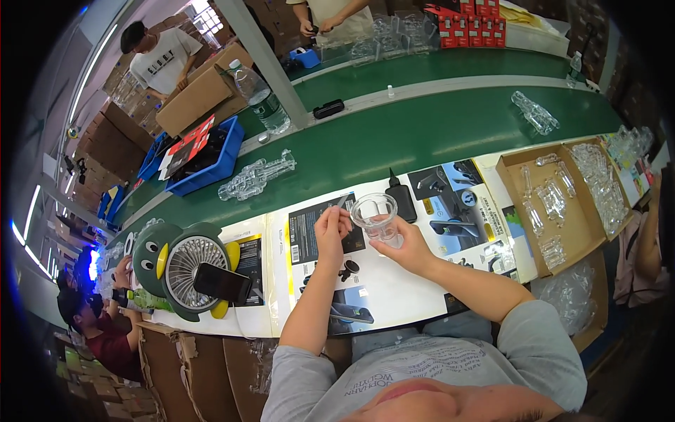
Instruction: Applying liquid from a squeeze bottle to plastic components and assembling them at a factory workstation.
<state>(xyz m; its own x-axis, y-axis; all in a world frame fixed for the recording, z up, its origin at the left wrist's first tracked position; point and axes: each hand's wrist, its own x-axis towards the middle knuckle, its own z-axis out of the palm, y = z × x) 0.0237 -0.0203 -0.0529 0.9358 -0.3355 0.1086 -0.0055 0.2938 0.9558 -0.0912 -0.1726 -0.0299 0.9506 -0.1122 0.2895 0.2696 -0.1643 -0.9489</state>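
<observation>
My right hand (408,246) is closed round the lower side of a transparent plastic cup (375,212), which has a wide round rim. The cup is held above printed cardboard sheets on the bench. Just left of it, my left hand (333,231) is raised with its fingers pinched together. A thin greyish piece (343,202) shows at those fingertips, too small to name. Behind the cup lies a black, flat, box-shaped device (401,202) with a short cable. Below my hands, a small black round-headed part (349,269) rests or is printed on the sheet; I cannot tell which.
A penguin-shaped fan (186,266) with a phone (222,283) leaning on it stands left. An open cardboard box (510,176) of transparent plastic parts is at right. Beyond runs a green conveyor belt (422,130), with a blue bin (204,179) and a water bottle (260,98). Other people work nearby.
</observation>
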